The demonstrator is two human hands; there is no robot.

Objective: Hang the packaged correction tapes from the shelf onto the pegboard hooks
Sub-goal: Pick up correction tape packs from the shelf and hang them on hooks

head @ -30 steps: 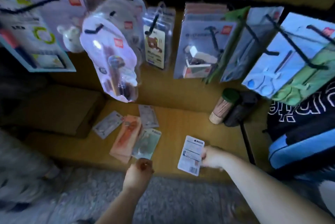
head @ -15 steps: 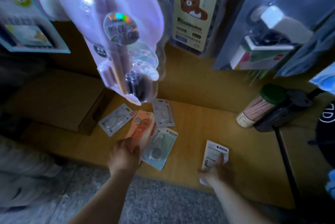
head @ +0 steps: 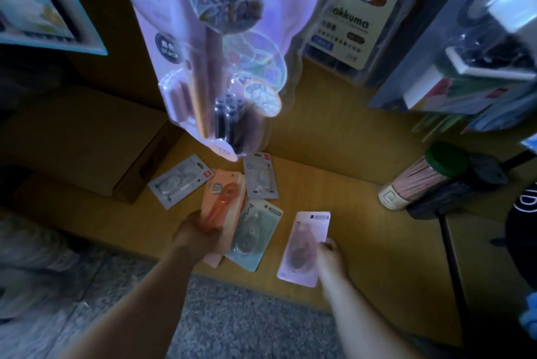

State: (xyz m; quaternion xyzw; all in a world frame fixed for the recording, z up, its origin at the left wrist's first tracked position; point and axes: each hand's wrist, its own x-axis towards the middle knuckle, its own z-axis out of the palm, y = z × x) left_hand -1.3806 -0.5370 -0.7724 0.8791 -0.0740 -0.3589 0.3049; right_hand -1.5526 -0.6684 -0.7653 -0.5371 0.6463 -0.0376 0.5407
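The wooden shelf (head: pixel 334 184) sits low and dim in front of you, with a big purple blister pack (head: pixel 220 53) and a bear-printed pack (head: pixel 348 9) hanging over it. A cardboard box (head: pixel 87 140) stands to the left and a green-lidded jar of sticks (head: pixel 421 181) to the right.

A second ago your left hand (head: pixel 197 235) hung off the shelf edge holding nothing. It has since come in and now grips the lower end of the orange pack (head: pixel 225 201), fingers curled around it, though blur hides the exact hold. The card in your right hand (head: pixel 328 254) showed its white printed back before. It now lies face up as a pink pack (head: pixel 305 248), and your fingers pinch its lower right edge. I cannot tell whether it rests flat on the wood or is just lifted.

So you appear to have one correction tape in each hand, both down at shelf level and neither hung yet. The turned pack now has its hang hole at the far end, pointing towards the display.

Still loose on the shelf are a green pack (head: pixel 255 235), partly under the orange one, a grey pack (head: pixel 180 181) to the left, and a second grey pack (head: pixel 260 175) just behind.
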